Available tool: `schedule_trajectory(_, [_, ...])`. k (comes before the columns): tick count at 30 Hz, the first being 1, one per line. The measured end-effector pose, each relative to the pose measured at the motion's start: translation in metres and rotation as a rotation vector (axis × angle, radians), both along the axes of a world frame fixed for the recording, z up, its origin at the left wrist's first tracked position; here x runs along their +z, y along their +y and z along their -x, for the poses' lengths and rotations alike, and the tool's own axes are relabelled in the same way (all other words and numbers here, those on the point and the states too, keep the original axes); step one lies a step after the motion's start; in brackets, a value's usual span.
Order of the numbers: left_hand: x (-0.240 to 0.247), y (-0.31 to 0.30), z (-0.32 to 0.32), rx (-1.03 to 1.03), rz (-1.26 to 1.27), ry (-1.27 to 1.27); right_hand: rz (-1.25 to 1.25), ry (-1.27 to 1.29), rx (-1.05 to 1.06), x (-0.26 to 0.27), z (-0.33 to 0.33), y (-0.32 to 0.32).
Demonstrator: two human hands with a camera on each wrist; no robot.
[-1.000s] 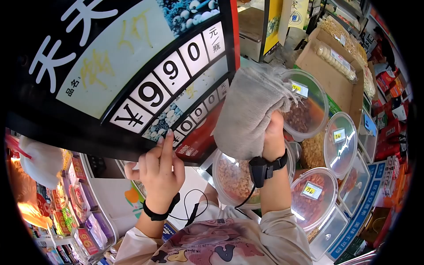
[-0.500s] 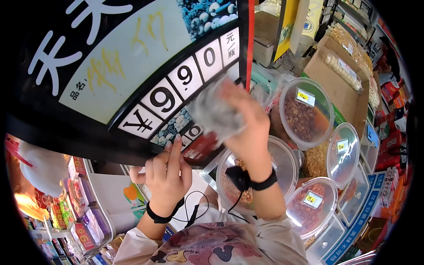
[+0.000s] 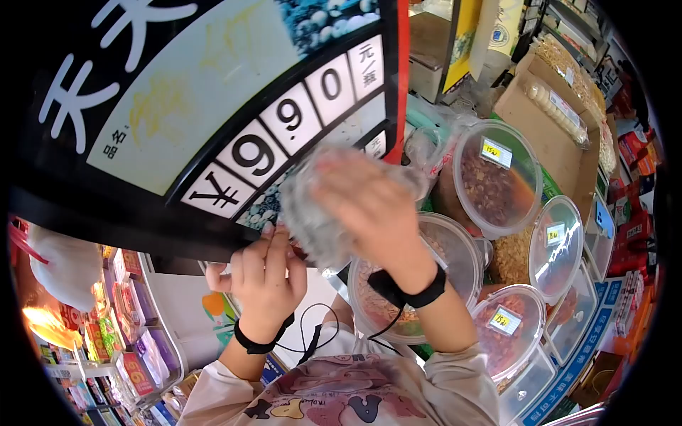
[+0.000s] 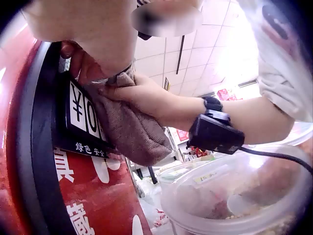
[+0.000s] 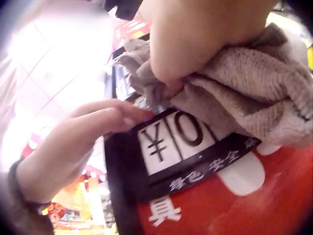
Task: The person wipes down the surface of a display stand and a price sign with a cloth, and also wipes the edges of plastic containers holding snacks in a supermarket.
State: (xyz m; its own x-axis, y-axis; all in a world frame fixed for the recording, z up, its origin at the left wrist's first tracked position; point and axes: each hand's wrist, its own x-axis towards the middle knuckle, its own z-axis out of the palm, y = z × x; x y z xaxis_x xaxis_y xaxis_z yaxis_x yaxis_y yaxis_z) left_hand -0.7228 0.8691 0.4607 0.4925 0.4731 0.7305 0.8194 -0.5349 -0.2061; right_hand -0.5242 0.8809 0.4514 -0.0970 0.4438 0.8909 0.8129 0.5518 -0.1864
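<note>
A large black price sign point(image 3: 181, 186) with a red edge stands tilted before me, its lower price row partly hidden. My right hand point(image 3: 376, 216) holds a grey cloth point(image 3: 302, 209) against that lower row, blurred in the head view. Folds of the cloth point(image 5: 254, 88) bunch under the fingers in the right wrist view, beside a ¥ and a 0 card point(image 5: 188, 128). My left hand point(image 3: 264, 284) touches the sign's lower edge with its fingertips, its index and middle fingers stretched out, close to the cloth.
Clear round tubs of dried food, one a dark-filled tub point(image 3: 490, 192), stand at the right. Behind them lies a cardboard box point(image 3: 547, 145) with a wrapped roll. Packaged goods point(image 3: 135, 319) fill a shelf at the left. A cable point(image 3: 387, 323) hangs from the right wrist.
My right hand has brought the cloth leftward from the sign's right side onto its lower price row, then further left toward the left hand. The left hand stays at the edge.
</note>
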Motion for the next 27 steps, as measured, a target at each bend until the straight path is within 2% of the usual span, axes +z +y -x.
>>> schedule_trajectory(3, [0.002, 0.0, 0.0, -0.008, -0.008, 0.036, -0.038, 0.063, 0.022, 0.002, -0.001, 0.004])
schedule_trajectory(7, [0.002, -0.003, 0.0, 0.049, 0.002, 0.064, 0.083, 0.306, -0.083, 0.009, -0.007, 0.002])
schedule_trajectory(11, [-0.006, 0.0, 0.011, 0.018, 0.054, 0.029, -0.049, 0.045, 0.023, -0.003, 0.019, -0.003])
schedule_trajectory(14, [-0.001, 0.001, 0.005, 0.005, 0.014, 0.033, 0.0, 0.254, 0.053, 0.0, -0.001, 0.004])
schedule_trajectory(15, [0.0, 0.0, 0.003, 0.017, 0.001, 0.037, 0.082, 0.458, -0.032, 0.004, -0.003, 0.002])
schedule_trajectory(17, [0.004, -0.003, 0.0, 0.01, 0.016, 0.03, 0.235, 0.58, -0.18, 0.006, -0.012, 0.002])
schedule_trajectory(18, [0.005, -0.004, 0.001, 0.015, 0.023, 0.03, 0.12, 0.451, -0.199, 0.006, -0.01, 0.005])
schedule_trajectory(19, [0.005, -0.003, 0.0, 0.015, 0.028, 0.03, 0.1, 0.411, -0.13, 0.006, -0.003, 0.004])
schedule_trajectory(21, [0.001, 0.002, 0.002, 0.001, 0.003, 0.018, 0.097, 0.155, 0.008, 0.002, 0.017, -0.005])
schedule_trajectory(22, [0.001, 0.004, 0.006, -0.008, 0.013, 0.022, -0.008, 0.133, -0.019, -0.001, 0.026, -0.006])
schedule_trajectory(23, [0.0, 0.001, 0.009, -0.018, 0.035, 0.03, 0.054, 0.12, 0.018, -0.003, 0.015, -0.007])
schedule_trajectory(25, [-0.001, 0.0, 0.002, -0.003, 0.028, 0.029, 0.054, 0.283, -0.032, -0.003, -0.001, 0.0])
schedule_trajectory(26, [-0.002, 0.001, 0.0, 0.008, 0.015, 0.026, 0.2, 0.513, -0.098, 0.003, -0.009, 0.003])
schedule_trajectory(27, [-0.001, 0.0, 0.001, 0.023, 0.006, 0.03, 0.203, 0.54, -0.149, 0.004, -0.013, 0.004])
